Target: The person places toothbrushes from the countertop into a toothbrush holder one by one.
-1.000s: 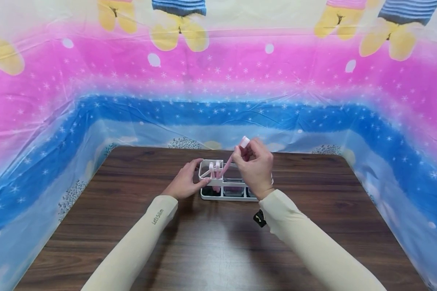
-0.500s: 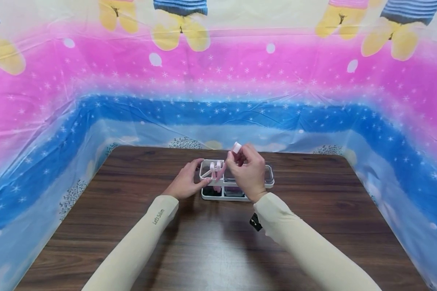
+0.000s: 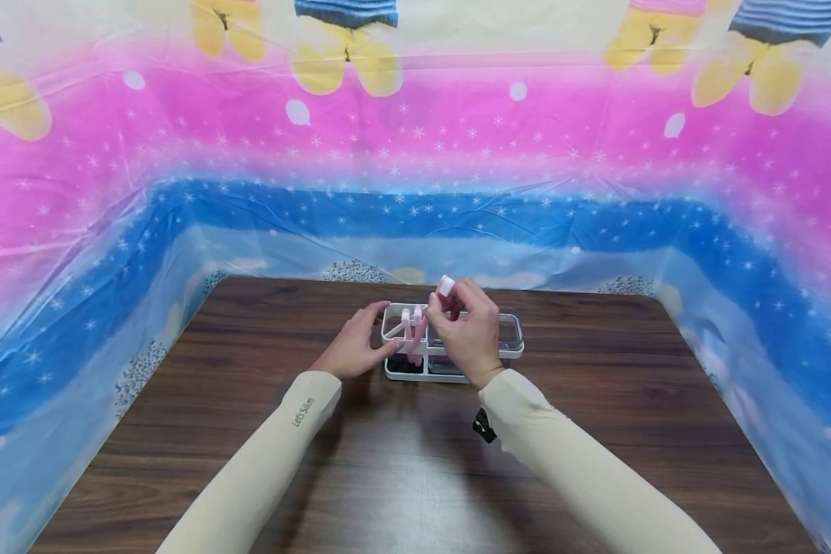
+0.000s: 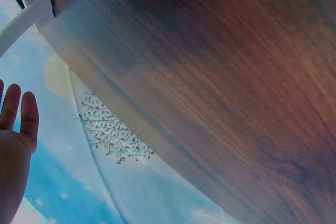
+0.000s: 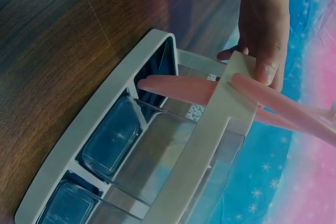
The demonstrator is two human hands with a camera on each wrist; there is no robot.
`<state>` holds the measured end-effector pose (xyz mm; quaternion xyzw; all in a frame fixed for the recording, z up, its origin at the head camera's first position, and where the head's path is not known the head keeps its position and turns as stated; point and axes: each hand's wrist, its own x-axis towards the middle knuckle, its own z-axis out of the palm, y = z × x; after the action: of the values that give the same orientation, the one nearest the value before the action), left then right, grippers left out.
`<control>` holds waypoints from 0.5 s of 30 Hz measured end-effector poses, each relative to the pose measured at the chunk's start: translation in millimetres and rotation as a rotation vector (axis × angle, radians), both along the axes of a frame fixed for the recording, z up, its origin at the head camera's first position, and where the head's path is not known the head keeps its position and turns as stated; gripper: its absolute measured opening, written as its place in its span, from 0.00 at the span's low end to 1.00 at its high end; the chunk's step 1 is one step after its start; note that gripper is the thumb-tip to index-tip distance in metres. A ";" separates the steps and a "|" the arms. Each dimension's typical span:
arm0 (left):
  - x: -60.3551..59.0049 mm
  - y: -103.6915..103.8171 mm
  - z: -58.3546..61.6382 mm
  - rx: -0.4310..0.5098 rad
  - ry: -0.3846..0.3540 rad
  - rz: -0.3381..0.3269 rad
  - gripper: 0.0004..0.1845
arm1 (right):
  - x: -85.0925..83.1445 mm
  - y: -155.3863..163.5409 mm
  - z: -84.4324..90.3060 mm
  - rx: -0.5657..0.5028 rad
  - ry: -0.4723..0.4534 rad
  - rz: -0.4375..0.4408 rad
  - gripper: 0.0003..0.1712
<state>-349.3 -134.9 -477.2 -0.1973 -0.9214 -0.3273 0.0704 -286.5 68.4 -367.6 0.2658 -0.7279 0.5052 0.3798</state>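
pink toothbrush (image 3: 438,302) now sits lower in the rack (image 3: 508,346), right hand (image 3: 465,332) gripping.

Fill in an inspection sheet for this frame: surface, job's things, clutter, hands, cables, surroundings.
Surface: dark brown wood-grain table.
Job's things: white plastic compartmented rack stands near the table's far edge; a pink toothbrush with a white head leans into its left end, beside two more pink brushes standing there.
Clutter: nothing seen.
Hands: left hand touches the rack's left end, thumb on its rim; right hand pinches the pink toothbrush near its head.
Cables: nothing seen; a small black tag sits at the right sleeve.
Surroundings: pink, blue and yellow printed plastic sheet walls in the table.
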 end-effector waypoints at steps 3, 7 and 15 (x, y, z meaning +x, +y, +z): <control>0.2 0.3 0.4 0.000 0.003 -0.002 0.44 | 0.0 -0.1 0.6 -0.001 -0.005 0.000 0.08; -0.2 0.4 0.2 0.002 0.008 -0.001 0.43 | 0.3 0.6 3.3 -0.012 0.002 -0.006 0.07; 0.0 0.3 -0.3 0.007 0.007 -0.006 0.43 | -3.5 5.7 8.6 -0.034 0.034 -0.022 0.07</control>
<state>-349.3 -134.6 -477.5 -0.2011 -0.9193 -0.3301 0.0735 -290.0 74.1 -359.0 0.2596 -0.7157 0.5087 0.4020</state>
